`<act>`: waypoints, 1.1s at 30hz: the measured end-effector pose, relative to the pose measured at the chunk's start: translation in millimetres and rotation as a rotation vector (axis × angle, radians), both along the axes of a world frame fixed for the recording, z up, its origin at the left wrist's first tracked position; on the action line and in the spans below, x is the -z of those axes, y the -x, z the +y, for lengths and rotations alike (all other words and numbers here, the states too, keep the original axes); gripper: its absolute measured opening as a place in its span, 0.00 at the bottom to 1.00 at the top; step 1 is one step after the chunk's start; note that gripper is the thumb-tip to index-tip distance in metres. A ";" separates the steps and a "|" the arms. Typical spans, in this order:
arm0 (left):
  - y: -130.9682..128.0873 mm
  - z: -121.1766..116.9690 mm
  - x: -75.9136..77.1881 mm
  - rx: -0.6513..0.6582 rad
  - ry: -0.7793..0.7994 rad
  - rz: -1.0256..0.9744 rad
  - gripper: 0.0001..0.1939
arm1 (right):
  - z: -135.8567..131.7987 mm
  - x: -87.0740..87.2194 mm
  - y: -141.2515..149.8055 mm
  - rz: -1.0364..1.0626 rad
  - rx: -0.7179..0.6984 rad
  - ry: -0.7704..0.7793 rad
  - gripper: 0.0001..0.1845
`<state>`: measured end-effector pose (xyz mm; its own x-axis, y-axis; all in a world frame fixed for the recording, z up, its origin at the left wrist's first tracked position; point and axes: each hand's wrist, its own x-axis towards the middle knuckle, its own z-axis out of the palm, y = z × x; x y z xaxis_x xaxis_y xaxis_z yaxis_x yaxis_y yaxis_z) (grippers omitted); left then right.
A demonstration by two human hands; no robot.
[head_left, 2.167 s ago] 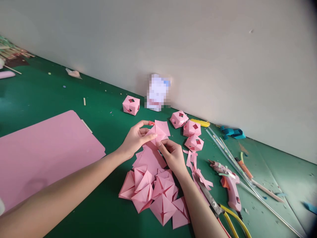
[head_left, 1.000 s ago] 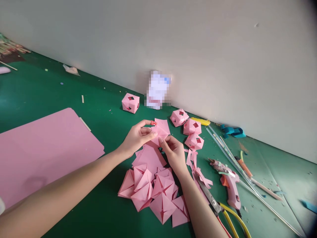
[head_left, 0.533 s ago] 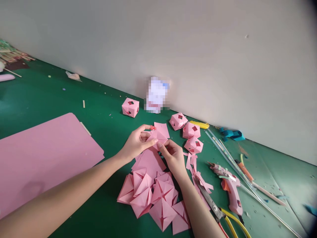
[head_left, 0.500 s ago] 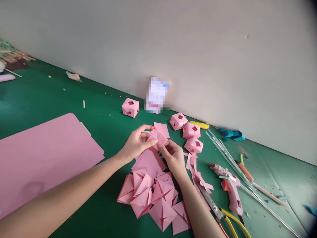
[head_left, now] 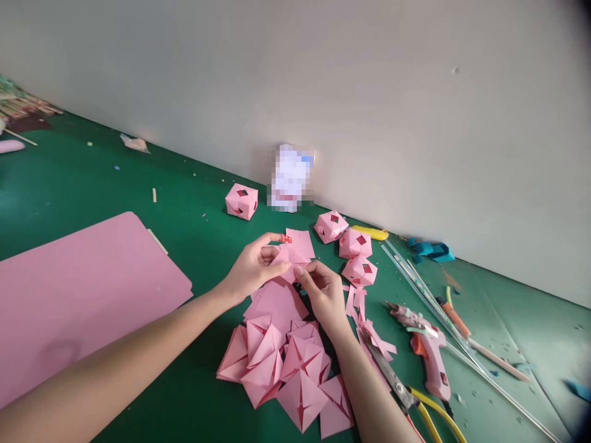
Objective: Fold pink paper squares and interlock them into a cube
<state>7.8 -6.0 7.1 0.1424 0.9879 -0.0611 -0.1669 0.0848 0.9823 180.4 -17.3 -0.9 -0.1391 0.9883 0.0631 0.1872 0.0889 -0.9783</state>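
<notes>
Between my two hands is a small pink paper piece with folds [head_left: 292,253]. My left hand [head_left: 253,266] pinches its left side, with the index finger along the top and the thumb in front. The thumb and fingers of my right hand [head_left: 323,293] pinch its lower right edge. Just behind lies a pink paper square [head_left: 301,242]. Below my hands are flat pink sheets [head_left: 279,304] and a heap of folded pink paper squares [head_left: 302,394], partly covered by my right forearm.
Pink paper balls with cut-out holes stand beyond my hands, one at the left [head_left: 242,201] and several at the right [head_left: 355,243]. Large pink sheets [head_left: 92,289] lie left. Scissors [head_left: 401,391], paper scraps [head_left: 357,303], a glue gun [head_left: 434,357] and clear sticks [head_left: 415,280] lie right. A wall rises behind.
The whole view has shifted very slightly to the left. Both hands keep their pinch on the paper, with hardly any visible movement.
</notes>
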 end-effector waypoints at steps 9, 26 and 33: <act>0.1 0.7 1.5 0.037 0.022 -0.021 0.25 | 0.4 1.9 0.0 0.001 0.031 -0.018 0.17; -0.3 0.8 1.1 0.051 0.013 0.001 0.24 | -1.1 -2.3 1.2 0.004 0.072 -0.017 0.19; -0.8 0.7 -1.5 0.050 0.018 0.005 0.24 | 0.3 2.0 1.2 -0.031 -0.008 0.002 0.19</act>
